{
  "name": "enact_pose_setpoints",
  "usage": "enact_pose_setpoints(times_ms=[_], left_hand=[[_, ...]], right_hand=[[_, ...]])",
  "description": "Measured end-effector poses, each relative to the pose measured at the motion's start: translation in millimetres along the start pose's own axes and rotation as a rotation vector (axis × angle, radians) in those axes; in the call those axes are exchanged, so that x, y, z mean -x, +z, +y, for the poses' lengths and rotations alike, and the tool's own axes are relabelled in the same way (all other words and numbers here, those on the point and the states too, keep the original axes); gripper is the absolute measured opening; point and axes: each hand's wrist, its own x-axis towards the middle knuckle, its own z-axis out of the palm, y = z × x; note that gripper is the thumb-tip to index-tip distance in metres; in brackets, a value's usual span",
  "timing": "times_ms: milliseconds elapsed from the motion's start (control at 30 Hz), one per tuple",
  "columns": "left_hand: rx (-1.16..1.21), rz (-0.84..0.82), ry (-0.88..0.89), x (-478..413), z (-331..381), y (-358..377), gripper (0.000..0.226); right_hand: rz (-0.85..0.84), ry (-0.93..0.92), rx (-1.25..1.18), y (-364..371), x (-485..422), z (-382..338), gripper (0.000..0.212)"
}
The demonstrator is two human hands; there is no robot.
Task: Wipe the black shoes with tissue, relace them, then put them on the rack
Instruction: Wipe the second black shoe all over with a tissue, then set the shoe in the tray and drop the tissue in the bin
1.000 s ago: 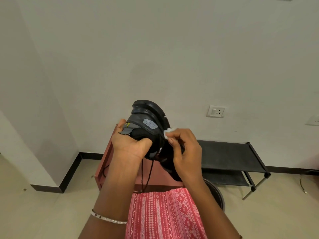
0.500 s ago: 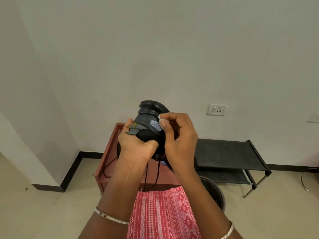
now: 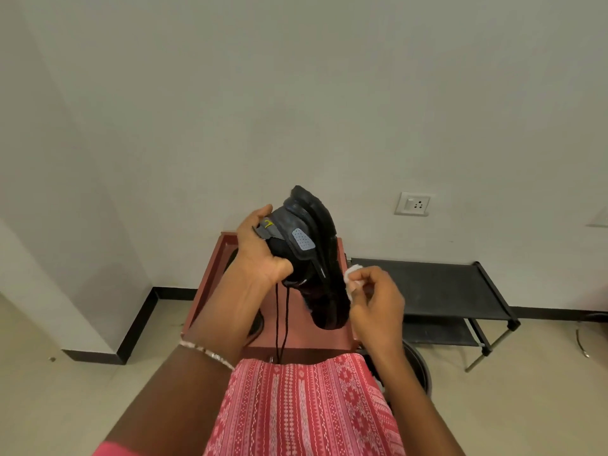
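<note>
Left hand (image 3: 260,255): fingers (image 3: 258,215) are curled round the heel end of the black shoe (image 3: 309,245) and grip it, holding it clear above the worktop (image 3: 210,284).
Right hand (image 3: 378,304): thumb and forefinger pinch a small white tissue (image 3: 353,274). The other fingers (image 3: 375,284) are bent loosely behind it.
Black shoe: in the left fingers, heel up and toe down, with its sole turned toward the right fingers.
Tissue: at the tips of the right fingers, either against the sole's edge or just beside it. I cannot tell which.
Laces (image 3: 278,317): black strands hanging straight down, just below the left fingers.
Worktop: reddish-brown, beneath both sets of fingers.
Rack (image 3: 444,284): black, with two shelves, on the floor by the wall. It is beyond and to the right of the right fingers, well apart from the shoe.
Bracelet (image 3: 207,352): on the left wrist.
</note>
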Motion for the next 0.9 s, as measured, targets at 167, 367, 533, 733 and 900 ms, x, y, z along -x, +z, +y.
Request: enact_pose_setpoints(times_ms=[167,367,533,733,900], left_hand=[[-0.581,-0.138,-0.158,-30,7,9,0.030],[-1.262,-0.240,-0.443,-74,8,-3,0.025],[-2.116,-0.269,-0.373,-102,5,-33,0.046],[-2.502,-0.266,-0.267,-149,7,-91,0.049],[-2.596,-0.281,-0.187,-173,-3,-135,0.043]], right_hand=[[0.142,0.127,-0.015,-25,-18,15,0.021],[0.129,0.226,-0.022,-29,-17,43,0.015],[0.075,0.292,-0.015,-19,-10,65,0.013],[-0.020,0.327,-0.024,6,-10,86,0.014],[-0.100,0.357,-0.035,30,-11,96,0.015]])
